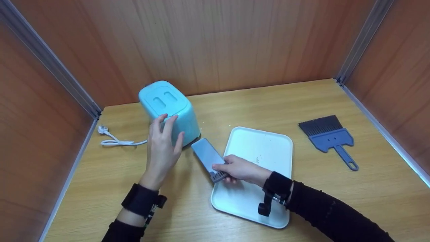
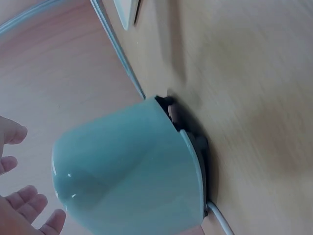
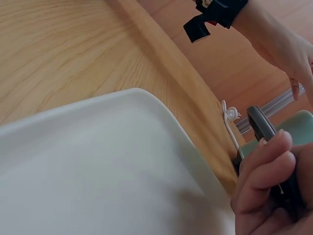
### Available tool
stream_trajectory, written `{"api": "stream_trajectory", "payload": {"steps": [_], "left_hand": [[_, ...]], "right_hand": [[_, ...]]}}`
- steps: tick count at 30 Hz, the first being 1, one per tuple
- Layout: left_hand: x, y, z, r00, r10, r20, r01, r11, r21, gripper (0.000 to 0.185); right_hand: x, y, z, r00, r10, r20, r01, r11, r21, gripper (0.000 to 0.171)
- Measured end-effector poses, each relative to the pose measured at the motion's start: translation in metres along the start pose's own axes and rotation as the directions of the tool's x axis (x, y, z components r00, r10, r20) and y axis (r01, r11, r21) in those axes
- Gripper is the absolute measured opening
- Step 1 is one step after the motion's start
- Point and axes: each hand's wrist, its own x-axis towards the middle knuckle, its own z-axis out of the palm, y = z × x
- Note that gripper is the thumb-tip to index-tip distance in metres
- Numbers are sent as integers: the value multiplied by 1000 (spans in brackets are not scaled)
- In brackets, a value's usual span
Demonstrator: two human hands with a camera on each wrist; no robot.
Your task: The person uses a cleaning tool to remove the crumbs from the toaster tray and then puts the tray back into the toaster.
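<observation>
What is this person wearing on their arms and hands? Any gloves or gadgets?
No gloves: both hands are bare. The left hand and right hand come out of black long sleeves. Each wrist carries a wide black band, the left band and the right band, with a small black device clipped on. A red mark shows on the left one in the right wrist view.

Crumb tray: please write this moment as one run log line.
left hand: open, beside toaster | right hand: grips crumb tray, partly out of toaster | white tray: under right hand | brush: untouched
</observation>
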Motion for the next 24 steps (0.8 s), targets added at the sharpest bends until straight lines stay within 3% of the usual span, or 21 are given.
{"api": "stream_trajectory", "payload": {"steps": [7,24], "left_hand": [[10,-10,2,1000,-13,-6,14,999,43,59],[19,-27,10,991,-108,78,102,992,73,67]], "right_hand": [[8,-1,8,1000,-12,26,11,1000,24,37],[26,-5,19,1000,10,27,-11,998,58,43]]}}
